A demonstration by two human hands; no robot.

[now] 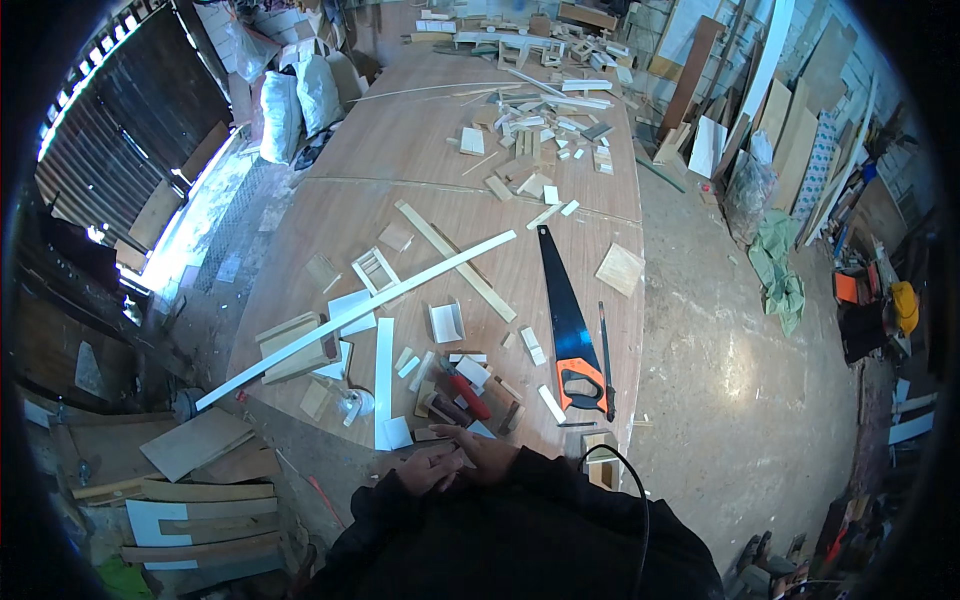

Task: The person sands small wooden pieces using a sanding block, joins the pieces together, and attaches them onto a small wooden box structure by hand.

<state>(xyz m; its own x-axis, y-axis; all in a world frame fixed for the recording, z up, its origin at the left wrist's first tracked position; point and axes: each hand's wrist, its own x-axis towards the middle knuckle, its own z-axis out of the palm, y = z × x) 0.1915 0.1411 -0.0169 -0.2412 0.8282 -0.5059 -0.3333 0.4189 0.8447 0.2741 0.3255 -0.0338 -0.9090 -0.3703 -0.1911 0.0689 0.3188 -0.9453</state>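
Pale slatted wooden frame point(376, 270) looked done at 11 o'clock, white oblong wooden block point(533, 346) still loose at 1, couldn't tell what your left hand point(430, 469) or right hand point(480, 452) pinched.

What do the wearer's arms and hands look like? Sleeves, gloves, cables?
Left hand and right hand: no gloves. Left sleeve and right sleeve: long, black, no markings discernible. Thin black cable loops by the right sleeve.

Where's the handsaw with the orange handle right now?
In the head view, the handsaw lies near the right edge of the wooden table, its blade pointing toward the far end, just left of a thin dark tool.
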